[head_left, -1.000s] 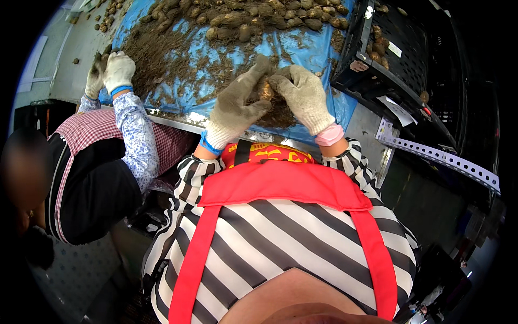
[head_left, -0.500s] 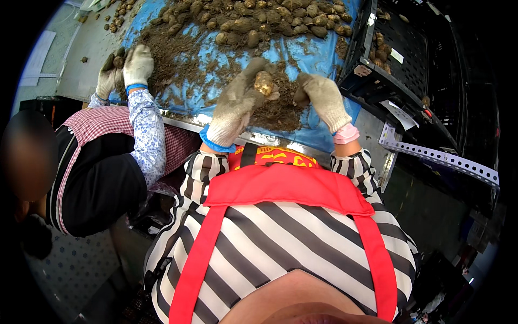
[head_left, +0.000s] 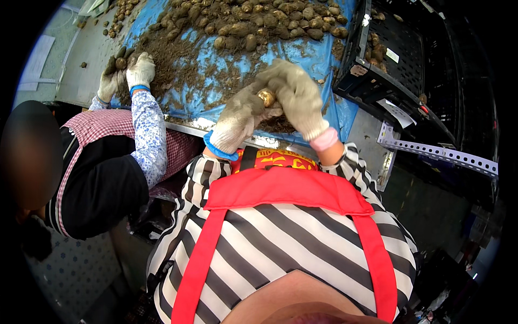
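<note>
My left hand, in a soiled knit glove with a blue band at the wrist, is closed round a small brown taro. My right hand, gloved with a pink band, bends over the same taro from the right, its fingers curled against the top. The taro's pale, rounded side shows between the two gloves. Both hands are above the blue plastic sheet near the table's front edge. Loose dark root fibres lie beneath them.
A heap of unpeeled taros covers the sheet's far side. Black plastic crates stand at the right, beside a perforated metal strip. At the left, a co-worker's gloved hands hold several taros.
My right hand has moved left from beside the fibres onto the taro in my left hand. My left hand stays nearly in place.
</note>
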A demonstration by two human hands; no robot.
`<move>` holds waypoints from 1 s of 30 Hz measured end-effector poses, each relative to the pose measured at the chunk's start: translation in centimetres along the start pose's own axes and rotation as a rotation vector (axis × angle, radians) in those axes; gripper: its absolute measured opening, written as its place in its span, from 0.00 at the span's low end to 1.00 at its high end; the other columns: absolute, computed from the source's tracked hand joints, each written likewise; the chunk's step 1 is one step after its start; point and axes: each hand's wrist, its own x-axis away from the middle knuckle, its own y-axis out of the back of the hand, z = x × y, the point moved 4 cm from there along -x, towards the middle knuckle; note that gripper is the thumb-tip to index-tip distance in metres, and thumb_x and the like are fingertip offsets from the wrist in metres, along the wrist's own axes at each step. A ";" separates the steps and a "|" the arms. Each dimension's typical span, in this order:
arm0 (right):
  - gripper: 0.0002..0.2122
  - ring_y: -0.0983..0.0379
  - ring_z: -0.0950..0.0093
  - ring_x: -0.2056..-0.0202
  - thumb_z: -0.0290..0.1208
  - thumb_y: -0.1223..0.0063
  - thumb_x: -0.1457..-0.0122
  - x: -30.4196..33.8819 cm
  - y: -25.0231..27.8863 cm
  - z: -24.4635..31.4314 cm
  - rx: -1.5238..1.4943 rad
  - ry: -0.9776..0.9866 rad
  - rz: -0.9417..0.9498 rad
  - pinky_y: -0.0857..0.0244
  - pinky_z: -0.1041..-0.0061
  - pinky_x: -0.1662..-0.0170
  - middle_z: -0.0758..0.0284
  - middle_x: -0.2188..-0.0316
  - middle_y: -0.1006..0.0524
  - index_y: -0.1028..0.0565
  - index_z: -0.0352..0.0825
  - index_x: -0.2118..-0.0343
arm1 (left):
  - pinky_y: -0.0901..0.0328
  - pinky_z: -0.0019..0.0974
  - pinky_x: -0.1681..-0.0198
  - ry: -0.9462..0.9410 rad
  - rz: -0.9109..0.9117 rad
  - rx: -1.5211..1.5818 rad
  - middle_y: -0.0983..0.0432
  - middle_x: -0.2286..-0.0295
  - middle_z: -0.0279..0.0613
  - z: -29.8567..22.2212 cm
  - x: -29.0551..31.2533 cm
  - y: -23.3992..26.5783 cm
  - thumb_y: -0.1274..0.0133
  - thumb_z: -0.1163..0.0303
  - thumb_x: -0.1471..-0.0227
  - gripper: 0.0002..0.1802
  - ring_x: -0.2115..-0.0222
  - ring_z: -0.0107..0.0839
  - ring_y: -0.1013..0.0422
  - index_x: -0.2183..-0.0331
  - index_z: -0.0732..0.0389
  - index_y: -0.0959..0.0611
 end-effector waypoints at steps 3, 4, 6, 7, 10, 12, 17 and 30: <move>0.11 0.22 0.62 0.53 0.26 0.49 0.40 0.0 0.9 -2.1 -0.026 -0.375 -0.017 0.29 0.70 0.48 0.58 0.58 0.19 0.17 0.34 0.58 | 0.26 0.49 0.46 0.031 0.019 0.238 0.26 0.51 0.54 1.9 0.0 1.3 0.42 0.50 0.41 0.43 0.54 0.44 0.23 0.38 0.70 0.37; 0.11 0.22 0.63 0.53 0.27 0.49 0.40 0.2 1.1 -2.4 -0.028 -0.335 -0.051 0.29 0.70 0.48 0.59 0.58 0.18 0.17 0.34 0.58 | 0.26 0.50 0.46 0.022 0.016 0.317 0.26 0.51 0.56 2.1 0.0 1.3 0.43 0.49 0.39 0.42 0.54 0.45 0.23 0.38 0.71 0.37; 0.11 0.22 0.63 0.53 0.28 0.48 0.40 0.9 1.5 -3.1 -0.031 -0.257 -0.120 0.29 0.70 0.49 0.60 0.58 0.18 0.18 0.34 0.57 | 0.28 0.54 0.44 0.029 0.030 0.358 0.28 0.48 0.57 2.1 0.0 1.2 0.50 0.48 0.35 0.40 0.50 0.48 0.25 0.37 0.70 0.37; 0.12 0.24 0.63 0.48 0.31 0.45 0.39 0.8 1.6 -2.9 0.044 -0.169 -0.025 0.31 0.69 0.45 0.58 0.53 0.20 0.18 0.33 0.56 | 0.30 0.55 0.43 0.044 0.022 0.351 0.29 0.47 0.56 2.0 -0.1 0.9 0.51 0.46 0.35 0.40 0.48 0.48 0.26 0.37 0.69 0.38; 0.14 0.28 0.60 0.44 0.31 0.41 0.39 1.3 -0.2 -0.1 -0.395 -0.221 -0.002 0.33 0.67 0.42 0.56 0.46 0.24 0.19 0.33 0.52 | 0.32 0.56 0.40 0.019 -0.063 0.286 0.30 0.46 0.54 2.2 0.1 0.2 0.54 0.44 0.34 0.39 0.46 0.48 0.28 0.37 0.65 0.37; 0.13 0.28 0.61 0.44 0.28 0.41 0.39 1.4 -0.7 1.0 -0.165 -0.041 0.041 0.33 0.66 0.42 0.56 0.48 0.23 0.19 0.33 0.51 | 0.32 0.55 0.40 0.020 -0.081 0.204 0.30 0.45 0.53 2.3 0.1 0.1 0.55 0.43 0.34 0.37 0.45 0.48 0.29 0.38 0.63 0.35; 0.09 0.22 0.68 0.52 0.28 0.47 0.36 -0.2 -0.5 0.7 0.136 -0.283 0.102 0.30 0.74 0.48 0.64 0.56 0.17 0.17 0.34 0.58 | 0.31 0.56 0.41 0.022 0.023 0.105 0.30 0.43 0.56 3.0 0.4 0.6 0.54 0.41 0.35 0.39 0.46 0.49 0.27 0.37 0.64 0.35; 0.15 0.22 0.64 0.52 0.32 0.38 0.40 0.6 -0.4 1.8 0.115 0.135 0.035 0.28 0.69 0.50 0.58 0.55 0.19 0.18 0.37 0.51 | 0.33 0.61 0.40 0.014 -0.103 0.326 0.31 0.43 0.58 1.7 0.5 -0.9 0.61 0.46 0.31 0.34 0.42 0.54 0.32 0.40 0.67 0.32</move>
